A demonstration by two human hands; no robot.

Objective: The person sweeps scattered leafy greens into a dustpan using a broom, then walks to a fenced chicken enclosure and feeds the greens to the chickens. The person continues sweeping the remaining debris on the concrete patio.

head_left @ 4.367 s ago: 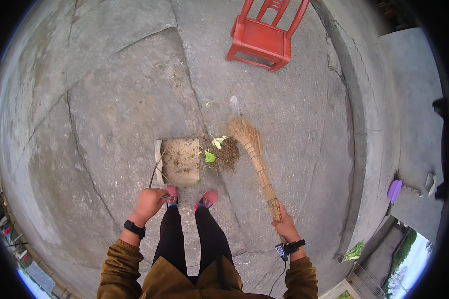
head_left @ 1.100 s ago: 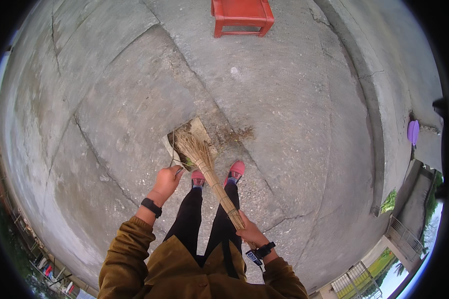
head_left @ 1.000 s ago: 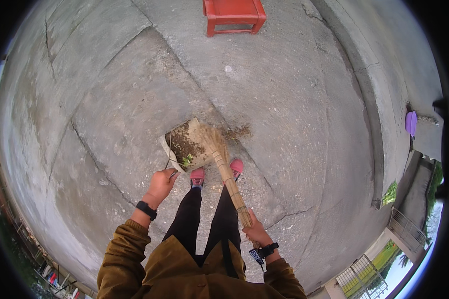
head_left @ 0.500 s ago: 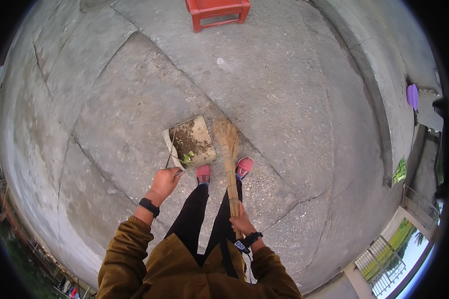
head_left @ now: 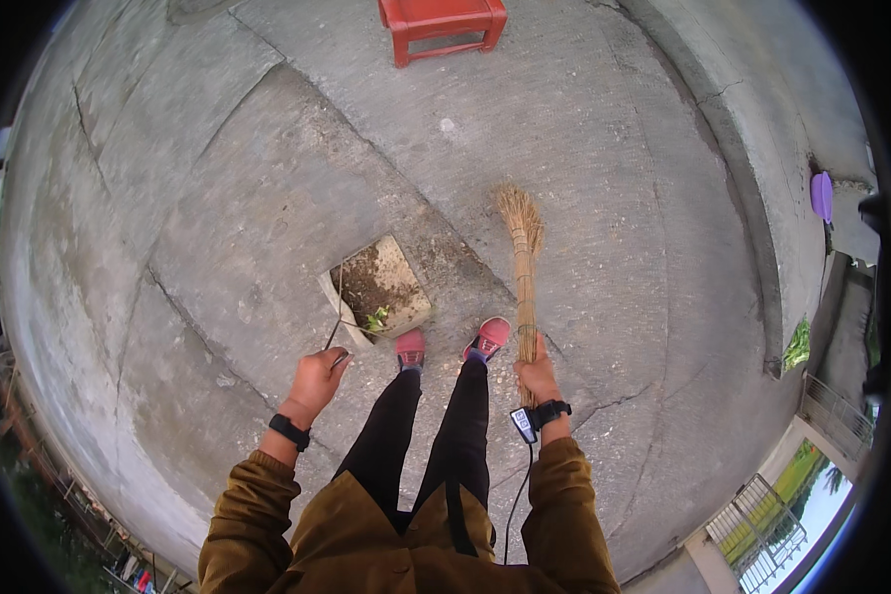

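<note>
My right hand (head_left: 537, 376) is wrapped round the handle of a straw broom (head_left: 525, 282), whose bristles point away from me over the concrete. In my left hand (head_left: 317, 381) is the thin dark handle of a dustpan (head_left: 404, 287), a pale box-like pan with an open top. Brown dirt (head_left: 366, 277) covers much of its inside, with a few green leaves (head_left: 377, 318) near its front edge. The pan sits just ahead of my left shoe (head_left: 411, 348). Between broom and pan there is a gap of bare floor.
A red plastic stool (head_left: 444, 28) stands at the far edge. The cracked concrete floor (head_left: 584, 247) meets a low wall or ledge (head_left: 733, 148) on the right, with a purple basin (head_left: 822, 196) beyond. A metal gate (head_left: 762, 530) lies at the lower right.
The broom has swung right, away from the dustpan, and my right hand has moved right and forward with it. My left hand has shifted slightly back while still holding the dustpan handle.
</note>
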